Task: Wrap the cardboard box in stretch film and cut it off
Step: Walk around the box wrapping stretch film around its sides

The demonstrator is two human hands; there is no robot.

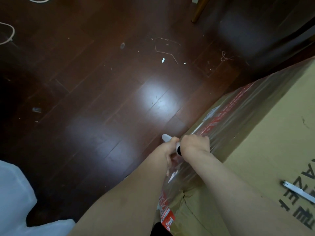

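Your left hand [170, 147] grips the film roll [172, 142] handle; your right hand [195, 144] clenches the roll's near end against the cardboard box [265, 133] (knife [298, 191] on top).

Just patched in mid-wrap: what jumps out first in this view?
Both hands, left and right, grip a film roll at the cardboard box's near corner, with shiny stretch film banding its side. A white cutter lies on the box top, right. A bright glare marks the dark floor.
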